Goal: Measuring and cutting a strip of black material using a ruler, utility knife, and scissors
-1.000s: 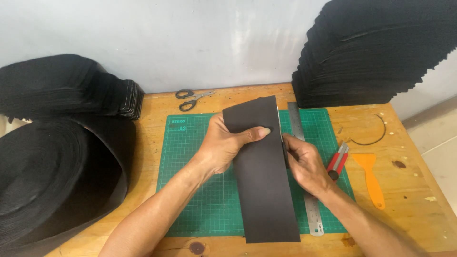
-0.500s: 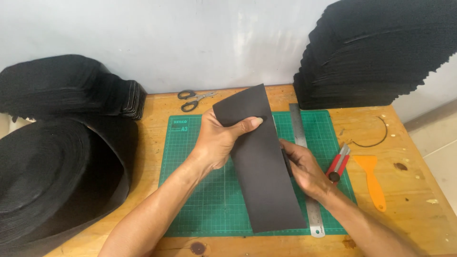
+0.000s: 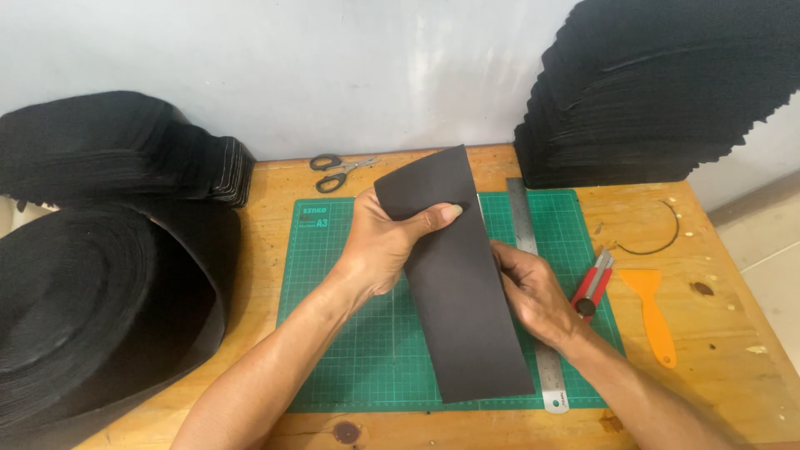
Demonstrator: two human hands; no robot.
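My left hand (image 3: pixel 385 242) gripped the black sheet's (image 3: pixel 462 283) far end over the green mat (image 3: pixel 367 350) at mid-bench — my right hand (image 3: pixel 533 292) held its right edge beside the ruler (image 3: pixel 523 221).

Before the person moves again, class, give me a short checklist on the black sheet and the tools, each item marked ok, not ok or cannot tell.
1. Left hand grips black sheet at its top: ok.
2. Right hand steadies its right edge: ok.
3. Sheet flat on green cutting mat: not ok, top end lifted.
4. Steel ruler along sheet edge: cannot tell, partly hidden.
5. Red utility knife out of hand: ok.
6. Blade retracted: cannot tell.
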